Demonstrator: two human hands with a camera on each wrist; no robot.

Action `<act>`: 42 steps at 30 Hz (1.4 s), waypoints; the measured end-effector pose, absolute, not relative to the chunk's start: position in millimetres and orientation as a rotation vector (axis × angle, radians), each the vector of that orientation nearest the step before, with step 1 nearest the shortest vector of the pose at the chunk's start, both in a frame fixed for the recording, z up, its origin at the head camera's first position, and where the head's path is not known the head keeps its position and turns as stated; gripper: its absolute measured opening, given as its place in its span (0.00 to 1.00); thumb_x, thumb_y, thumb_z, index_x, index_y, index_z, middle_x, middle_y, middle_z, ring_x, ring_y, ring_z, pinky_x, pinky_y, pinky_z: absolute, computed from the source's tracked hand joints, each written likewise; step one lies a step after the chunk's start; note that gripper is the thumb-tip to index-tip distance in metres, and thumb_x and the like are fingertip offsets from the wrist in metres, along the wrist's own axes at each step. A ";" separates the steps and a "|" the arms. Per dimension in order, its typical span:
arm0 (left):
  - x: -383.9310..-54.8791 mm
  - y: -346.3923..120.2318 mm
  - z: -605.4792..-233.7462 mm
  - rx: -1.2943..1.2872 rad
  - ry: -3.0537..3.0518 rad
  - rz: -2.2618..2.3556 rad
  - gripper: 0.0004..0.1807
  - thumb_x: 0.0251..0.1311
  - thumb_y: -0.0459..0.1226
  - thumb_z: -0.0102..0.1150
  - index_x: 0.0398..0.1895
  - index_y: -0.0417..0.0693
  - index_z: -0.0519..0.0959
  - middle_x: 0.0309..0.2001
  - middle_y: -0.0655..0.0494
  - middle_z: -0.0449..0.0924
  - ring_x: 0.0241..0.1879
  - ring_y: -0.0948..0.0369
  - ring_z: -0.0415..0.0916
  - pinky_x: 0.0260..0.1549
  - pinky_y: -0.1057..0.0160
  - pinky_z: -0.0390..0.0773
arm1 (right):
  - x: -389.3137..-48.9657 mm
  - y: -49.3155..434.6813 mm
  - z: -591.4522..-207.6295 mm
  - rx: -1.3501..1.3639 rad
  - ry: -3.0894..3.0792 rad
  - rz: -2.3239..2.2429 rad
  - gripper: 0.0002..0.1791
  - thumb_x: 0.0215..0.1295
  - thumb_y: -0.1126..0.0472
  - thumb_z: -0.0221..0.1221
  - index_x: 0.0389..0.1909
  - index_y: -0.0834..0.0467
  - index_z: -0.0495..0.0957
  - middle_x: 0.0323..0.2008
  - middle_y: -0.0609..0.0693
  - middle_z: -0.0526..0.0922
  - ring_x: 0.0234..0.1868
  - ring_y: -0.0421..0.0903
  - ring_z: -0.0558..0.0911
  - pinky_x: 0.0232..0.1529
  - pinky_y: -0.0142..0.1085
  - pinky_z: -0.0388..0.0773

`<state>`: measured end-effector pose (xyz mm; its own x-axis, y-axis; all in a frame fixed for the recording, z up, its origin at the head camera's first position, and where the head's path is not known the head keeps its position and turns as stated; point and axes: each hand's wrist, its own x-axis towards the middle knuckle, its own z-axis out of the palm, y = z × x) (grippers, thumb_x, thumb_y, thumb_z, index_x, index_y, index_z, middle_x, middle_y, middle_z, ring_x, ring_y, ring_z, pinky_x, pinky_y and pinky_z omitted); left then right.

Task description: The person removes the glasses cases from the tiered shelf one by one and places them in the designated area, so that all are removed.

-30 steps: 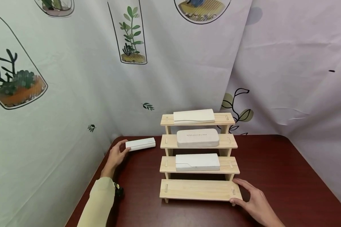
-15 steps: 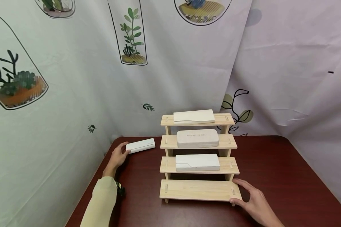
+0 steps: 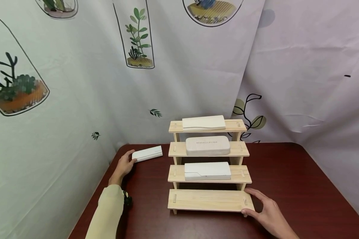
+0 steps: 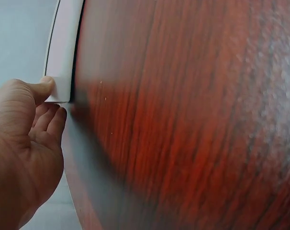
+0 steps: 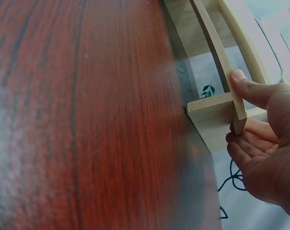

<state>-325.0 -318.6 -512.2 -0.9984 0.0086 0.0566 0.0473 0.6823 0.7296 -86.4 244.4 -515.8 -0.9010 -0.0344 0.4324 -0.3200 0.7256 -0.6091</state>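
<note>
Near the tabletop's (image 3: 151,199) far left corner, left of the wooden rack (image 3: 238,174), the left hand (image 3: 124,166) pinches one end of a white case (image 3: 147,153). The right hand (image 3: 269,212) grips the bottom shelf's (image 3: 209,200) right end. An end hold tips easily; firm and level works best, with gentle bracing opposite.

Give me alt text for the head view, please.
A person's left hand pinches the left end of a white case, left of a four-tier wooden rack on a dark red table; the right hand grips the right end of the bottom shelf. Each of the three upper shelves bears one pale case; plant-printed cloth hangs behind.
</note>
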 end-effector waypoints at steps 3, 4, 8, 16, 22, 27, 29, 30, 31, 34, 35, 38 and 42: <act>-325.7 -318.6 -512.6 -0.032 -2.843 -1.235 0.31 0.78 0.27 0.54 0.81 0.32 0.60 0.79 0.30 0.58 0.80 0.37 0.51 0.76 0.36 0.54 | -86.6 244.2 -515.7 0.270 -2.534 1.004 0.40 0.42 0.52 0.86 0.60 0.55 0.85 0.55 0.50 0.88 0.57 0.31 0.80 0.53 0.12 0.62; -325.9 -318.6 -512.7 -0.029 -2.847 -1.233 0.31 0.78 0.27 0.54 0.81 0.32 0.59 0.79 0.30 0.57 0.80 0.37 0.51 0.76 0.36 0.54 | -86.7 244.2 -515.9 0.269 -2.533 1.005 0.40 0.42 0.52 0.86 0.60 0.55 0.85 0.55 0.50 0.88 0.57 0.31 0.80 0.53 0.12 0.62; -326.7 -318.0 -512.4 -0.032 -2.846 -1.224 0.31 0.78 0.27 0.54 0.80 0.32 0.59 0.79 0.29 0.57 0.80 0.36 0.51 0.76 0.35 0.54 | -86.8 244.4 -516.3 0.270 -2.532 1.009 0.40 0.42 0.52 0.86 0.60 0.55 0.85 0.55 0.50 0.88 0.57 0.31 0.80 0.53 0.12 0.62; -327.3 -317.6 -510.9 -0.017 -2.852 -1.213 0.31 0.78 0.26 0.51 0.81 0.32 0.58 0.79 0.28 0.55 0.80 0.35 0.49 0.76 0.35 0.53 | -86.7 244.2 -516.9 0.269 -2.540 1.018 0.40 0.42 0.52 0.86 0.60 0.55 0.85 0.56 0.50 0.88 0.58 0.32 0.80 0.54 0.11 0.61; -330.5 -317.8 -508.7 0.006 -2.872 -1.168 0.32 0.79 0.28 0.51 0.82 0.33 0.58 0.79 0.28 0.55 0.80 0.34 0.50 0.76 0.35 0.54 | -86.4 244.6 -517.4 0.276 -2.544 1.031 0.40 0.43 0.52 0.86 0.60 0.55 0.84 0.56 0.51 0.88 0.58 0.32 0.80 0.54 0.11 0.61; -333.5 -315.0 -507.3 0.046 -2.877 -1.129 0.31 0.80 0.30 0.50 0.82 0.33 0.58 0.80 0.28 0.54 0.79 0.34 0.50 0.75 0.34 0.55 | -86.3 244.6 -516.3 0.287 -2.522 1.023 0.40 0.43 0.53 0.86 0.60 0.55 0.84 0.56 0.51 0.88 0.58 0.30 0.79 0.55 0.11 0.61; -334.1 -313.2 -506.5 0.074 -2.881 -1.113 0.31 0.80 0.31 0.49 0.82 0.33 0.58 0.80 0.28 0.54 0.79 0.34 0.49 0.75 0.34 0.55 | -86.4 244.7 -516.3 0.288 -2.518 1.022 0.40 0.43 0.53 0.86 0.60 0.55 0.84 0.56 0.51 0.88 0.58 0.29 0.78 0.55 0.11 0.61; -334.2 -312.0 -506.2 0.093 -2.880 -1.111 0.31 0.81 0.31 0.49 0.82 0.34 0.58 0.80 0.28 0.54 0.80 0.34 0.49 0.76 0.35 0.54 | -86.4 244.7 -516.3 0.287 -2.518 1.023 0.40 0.42 0.53 0.86 0.60 0.55 0.84 0.56 0.51 0.88 0.58 0.29 0.78 0.55 0.11 0.61; -334.3 -310.9 -505.7 0.111 -2.878 -1.109 0.31 0.81 0.31 0.49 0.82 0.34 0.58 0.80 0.29 0.54 0.80 0.34 0.49 0.76 0.35 0.54 | -86.4 244.7 -516.3 0.285 -2.519 1.024 0.40 0.42 0.53 0.86 0.60 0.55 0.84 0.56 0.50 0.88 0.58 0.29 0.78 0.55 0.11 0.61; -334.6 -308.1 -505.2 0.158 -2.869 -1.082 0.30 0.80 0.32 0.50 0.81 0.33 0.60 0.79 0.28 0.56 0.79 0.33 0.51 0.75 0.34 0.55 | -86.4 244.7 -516.5 0.274 -2.525 1.023 0.40 0.42 0.53 0.86 0.60 0.54 0.85 0.55 0.50 0.88 0.58 0.30 0.79 0.54 0.11 0.61; -334.9 -307.4 -505.6 0.174 -2.864 -1.073 0.30 0.80 0.32 0.51 0.81 0.33 0.61 0.78 0.28 0.58 0.78 0.33 0.52 0.75 0.34 0.55 | -86.4 244.7 -516.6 0.271 -2.527 1.023 0.40 0.42 0.52 0.86 0.60 0.54 0.85 0.55 0.50 0.88 0.58 0.30 0.79 0.54 0.11 0.61; -335.5 -306.1 -507.5 0.215 -2.841 -1.035 0.29 0.80 0.34 0.53 0.79 0.33 0.64 0.77 0.28 0.62 0.77 0.33 0.56 0.74 0.34 0.56 | -86.4 244.8 -516.9 0.266 -2.533 1.021 0.40 0.42 0.52 0.86 0.60 0.54 0.85 0.55 0.50 0.88 0.58 0.31 0.79 0.54 0.11 0.61; -336.6 -305.7 -510.7 0.238 -2.790 -0.968 0.27 0.78 0.36 0.57 0.75 0.33 0.70 0.74 0.29 0.67 0.73 0.31 0.61 0.73 0.33 0.59 | -86.8 245.4 -517.5 0.266 -2.539 1.023 0.40 0.43 0.52 0.86 0.60 0.54 0.84 0.56 0.50 0.88 0.58 0.31 0.79 0.54 0.12 0.61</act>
